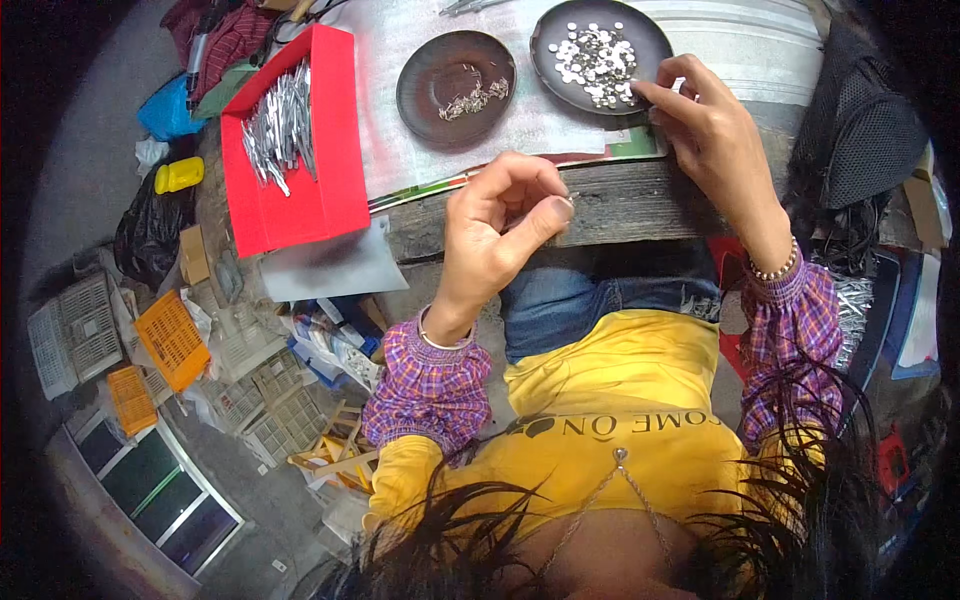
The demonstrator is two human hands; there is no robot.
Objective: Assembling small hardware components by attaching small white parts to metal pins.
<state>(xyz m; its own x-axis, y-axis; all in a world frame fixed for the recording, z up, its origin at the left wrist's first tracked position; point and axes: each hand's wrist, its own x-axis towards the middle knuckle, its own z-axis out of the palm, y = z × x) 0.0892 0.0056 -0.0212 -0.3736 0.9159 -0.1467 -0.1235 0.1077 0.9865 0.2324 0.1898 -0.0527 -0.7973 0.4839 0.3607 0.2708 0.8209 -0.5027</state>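
My left hand is raised in front of the table edge, thumb and forefinger pinched on a tiny metal piece whose exact kind I cannot make out. My right hand reaches over the near right rim of a dark round plate. Its forefinger touches the small round white and silvery discs there, with the thumb a little apart. Left of that plate, a second dark plate bears a small heap of little metal parts.
A red open box full of thin silvery strips stands at the table's left. White sheeting covers part of the wooden tabletop. A black mesh-backed object is at right. Orange baskets and grey crates lie on the floor.
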